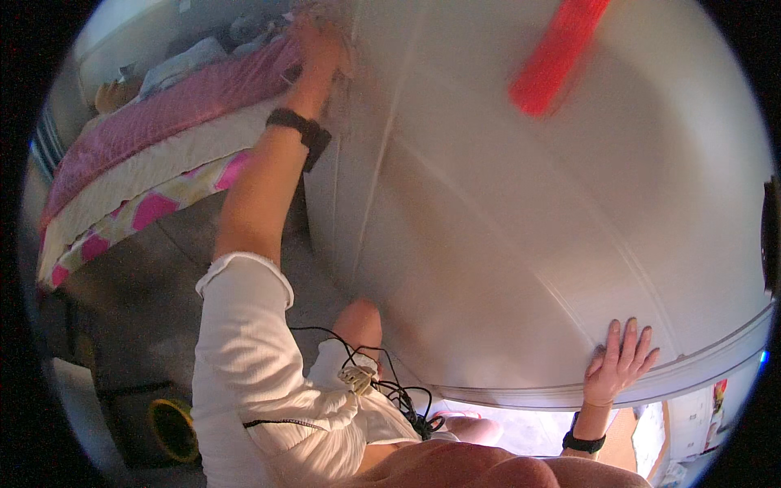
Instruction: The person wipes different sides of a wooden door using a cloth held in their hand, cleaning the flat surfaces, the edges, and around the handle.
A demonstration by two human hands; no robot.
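A pale panelled door [488,207] fills the middle and right of my view. My right hand [622,366] lies flat on its lower right part, fingers spread and holding nothing. My left hand [320,46] is raised at the far left edge of the door, blurred by motion. Something thin and pale seems to be about its fingers, but the blur hides what it is. Black bands with small devices circle both wrists, the left band [299,131] and the right band [584,441]. A bright red strip [558,61], also blurred, hangs against the upper door.
Left of the door stands a bed with a pink cover [177,110] and a patterned sheet [155,207]. Black cords [406,393] dangle before my white clothing. A yellow-rimmed round container [174,430] is at lower left. Bright floor [512,421] shows beyond the door's edge.
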